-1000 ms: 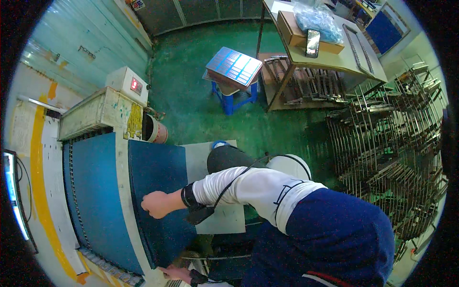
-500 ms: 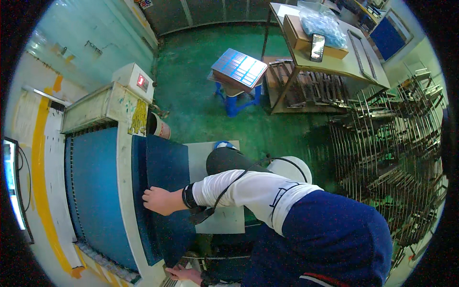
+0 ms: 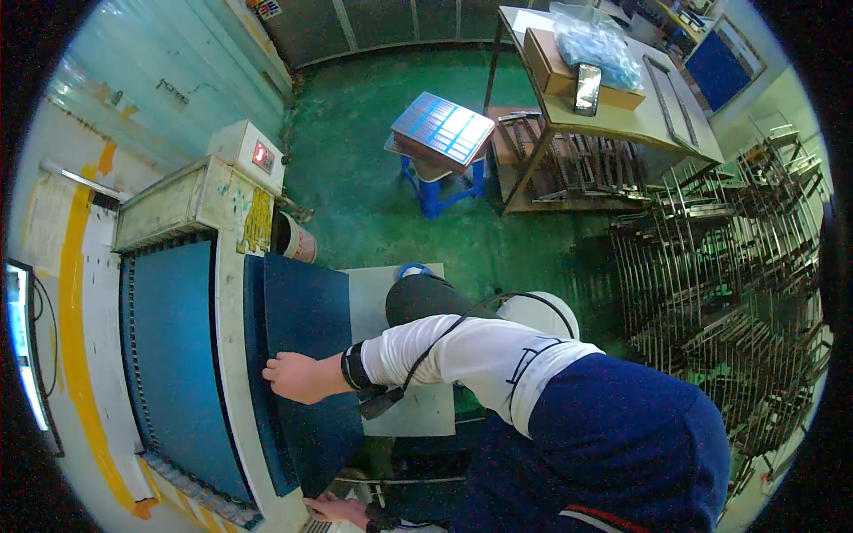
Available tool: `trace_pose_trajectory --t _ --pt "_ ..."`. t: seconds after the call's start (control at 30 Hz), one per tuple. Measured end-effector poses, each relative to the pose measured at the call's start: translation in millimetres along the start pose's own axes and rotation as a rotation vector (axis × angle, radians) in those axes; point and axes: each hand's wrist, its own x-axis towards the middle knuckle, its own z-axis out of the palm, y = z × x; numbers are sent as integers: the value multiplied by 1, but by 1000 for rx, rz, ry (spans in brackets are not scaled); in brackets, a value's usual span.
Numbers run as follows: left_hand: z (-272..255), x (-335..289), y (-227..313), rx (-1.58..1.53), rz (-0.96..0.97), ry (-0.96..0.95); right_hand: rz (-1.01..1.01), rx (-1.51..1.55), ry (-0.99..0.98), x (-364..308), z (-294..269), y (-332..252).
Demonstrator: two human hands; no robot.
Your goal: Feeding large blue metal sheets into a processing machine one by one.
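A dark blue flat panel (image 3: 311, 311) is in front of me at the left, its long edge close to a second dark blue panel (image 3: 256, 329) beside the machine's pale frame. My right hand (image 3: 300, 377) is closed over the middle of the front panel's long edge, with its arm reaching across from the right. Down at the panel's near corner, my left hand (image 3: 333, 509) pinches the edge between thumb and fingers. Part of the left hand is dim, and the panel's underside is hidden.
Left stands a machine with a blue slotted bed (image 3: 182, 355) and pale frame (image 3: 233, 355). Beyond are a bucket (image 3: 298, 242) and a blue stool (image 3: 433, 197) bearing stacked printed plates (image 3: 444, 126). A table (image 3: 569, 120) and metal racks (image 3: 711, 293) occupy the right.
The front panel's long edge has shifted slightly left, toward the second panel. Both hands keep their hold and have moved only a little.
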Motion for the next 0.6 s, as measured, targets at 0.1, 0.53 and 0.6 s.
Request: trace_pose_trajectory --t 0.1,0.53,0.6 --pt "-8 18 -14 -17 37 12 -23 -29 7 3 -1 -5" --pt "-17 12 -17 382 383 34 -33 -12 43 0 -3 -2" --pt "-27 6 -8 943 543 -139 -44 41 84 1 1 -2"
